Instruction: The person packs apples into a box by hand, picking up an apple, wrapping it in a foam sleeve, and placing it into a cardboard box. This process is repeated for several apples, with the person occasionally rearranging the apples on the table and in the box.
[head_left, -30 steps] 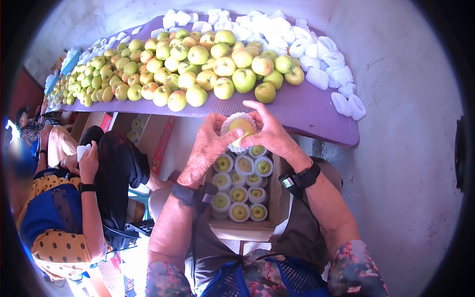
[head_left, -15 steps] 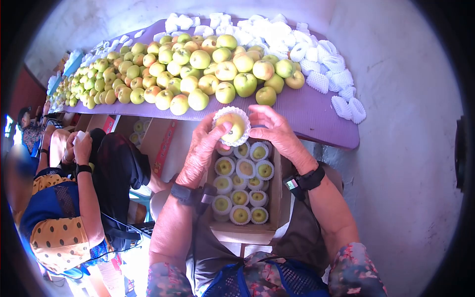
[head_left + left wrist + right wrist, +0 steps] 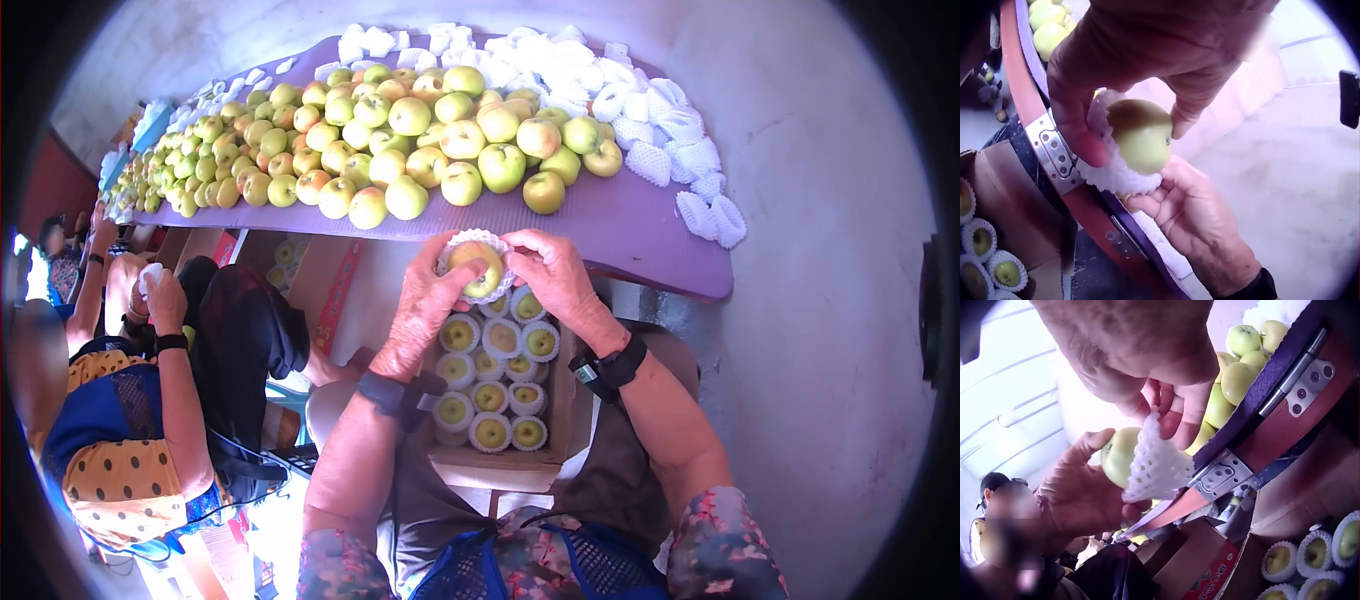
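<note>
A yellow-green apple (image 3: 480, 265) sits half inside a white foam net (image 3: 470, 240) just above an open cardboard box (image 3: 480, 462). My left hand (image 3: 450, 282) grips the apple (image 3: 1141, 134) from the left, thumb on the net (image 3: 1116, 178). My right hand (image 3: 525, 255) pinches the net's rim (image 3: 1154, 462) on the right, next to the apple (image 3: 1115, 456). The box holds several apples in nets (image 3: 490, 395), in rows.
A purple-covered table (image 3: 640, 240) carries a long heap of loose apples (image 3: 400, 130) and a pile of empty foam nets (image 3: 650, 130) at the far right. Another seated person (image 3: 130, 400) works at my left. A second box (image 3: 300, 270) stands under the table.
The apple and both hands have come a little lower and to the right, towards the box. My right hand, slightly apart half a second ago, is back on the net.
</note>
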Demonstrator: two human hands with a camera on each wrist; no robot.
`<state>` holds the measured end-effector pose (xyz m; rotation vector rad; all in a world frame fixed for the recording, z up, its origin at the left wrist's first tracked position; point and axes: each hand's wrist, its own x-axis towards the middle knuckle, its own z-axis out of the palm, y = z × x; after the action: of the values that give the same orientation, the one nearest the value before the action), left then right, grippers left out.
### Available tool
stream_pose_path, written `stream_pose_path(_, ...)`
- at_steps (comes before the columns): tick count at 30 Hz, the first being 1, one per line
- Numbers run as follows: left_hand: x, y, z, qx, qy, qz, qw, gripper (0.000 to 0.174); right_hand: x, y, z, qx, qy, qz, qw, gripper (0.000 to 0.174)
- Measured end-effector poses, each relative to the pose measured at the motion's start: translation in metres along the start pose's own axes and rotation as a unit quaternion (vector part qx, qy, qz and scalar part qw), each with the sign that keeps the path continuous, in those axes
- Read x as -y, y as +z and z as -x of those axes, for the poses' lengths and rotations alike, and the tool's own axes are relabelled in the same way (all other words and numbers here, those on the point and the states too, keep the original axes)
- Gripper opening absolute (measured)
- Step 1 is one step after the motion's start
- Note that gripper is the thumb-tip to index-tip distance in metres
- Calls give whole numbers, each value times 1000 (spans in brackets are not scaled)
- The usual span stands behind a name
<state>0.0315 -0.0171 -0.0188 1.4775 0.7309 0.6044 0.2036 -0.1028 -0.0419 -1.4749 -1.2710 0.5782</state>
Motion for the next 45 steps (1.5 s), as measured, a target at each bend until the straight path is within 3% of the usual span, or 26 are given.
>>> stream_pose_path(6, 3, 5, -2, -11, -17, 40, 999, 74, 8, 1, 4, -63, -39, -3, 997, 16)
stream_pose_path(12, 8, 7, -6, -2, 9, 32, 999, 67, -2, 14, 6, 4, 18, -177, 984, 50)
stream_pose_path(13, 10, 7, -7, -1, 16, 46, 999, 65, -6, 14, 5, 29, 22, -125, 992, 64)
stream_pose_path(18, 13, 6, -9, 4, 21, 114, 993, 56, 1, 11, 3, 1, 55, -236, 970, 64)
stream_pose_path(28, 13, 7, -8, -105, 65, -83, 989, 30, 2, 9, -1, 28, 110, -351, 930, 64)
stream_pose_path(31, 14, 11, -6, -117, 119, -131, 977, 26, 5, 7, 0, 24, 129, -384, 914, 66)
stream_pose_path(34, 19, 11, -6, -137, 176, -214, 951, 25, 5, 8, 1, 6, 134, -375, 917, 68)
stream_pose_path(37, 17, 12, -5, -145, 163, -246, 944, 25, 1, 8, 0, 6, 135, -321, 937, 68)
stream_pose_path(45, 24, 5, -10, -174, 250, -358, 883, 23, 1, 13, -1, 23, 126, -310, 942, 72)
